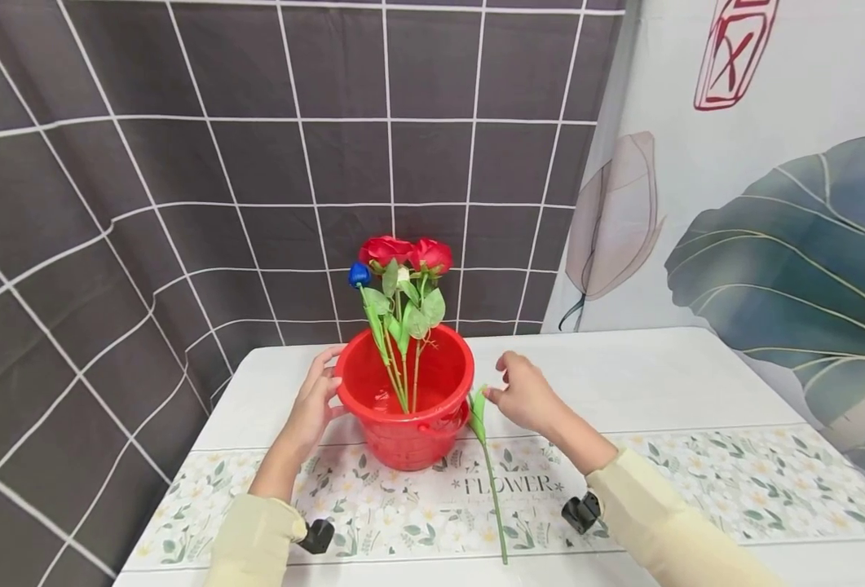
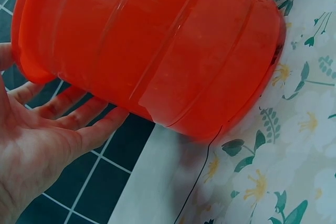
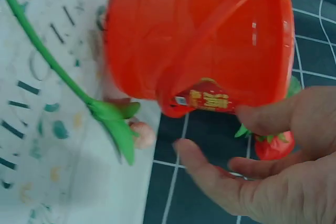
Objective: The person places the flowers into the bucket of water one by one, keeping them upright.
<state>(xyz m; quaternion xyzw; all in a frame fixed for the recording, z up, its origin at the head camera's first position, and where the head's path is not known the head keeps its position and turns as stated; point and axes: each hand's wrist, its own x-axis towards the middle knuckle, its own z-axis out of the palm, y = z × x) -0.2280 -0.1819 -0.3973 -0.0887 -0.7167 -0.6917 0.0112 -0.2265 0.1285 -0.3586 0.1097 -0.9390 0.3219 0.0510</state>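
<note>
A red plastic bucket (image 1: 406,444) stands on the table, holding two red roses (image 1: 386,251), a blue tulip (image 1: 359,275) and a small white bloom (image 1: 403,274). My left hand (image 1: 315,405) rests against its left side. In the left wrist view, the nearly straight fingers (image 2: 102,129) lie along the wall below the rim. My right hand (image 1: 529,395) hovers right of the bucket, thumb and fingers apart with nothing between them. Near it a single tulip (image 1: 487,456) lies on the table, its pale pink head (image 3: 143,135) beside the bucket and its stem towards me.
A white tablecloth (image 1: 608,375) with a flower-printed band and the word FLOWER covers the table. Dark tiled-pattern cloth (image 1: 344,163) hangs behind and at the left. Another cloth with large printed leaves (image 1: 799,261) hangs at the right. The bucket's handle (image 3: 220,24) hangs along its side.
</note>
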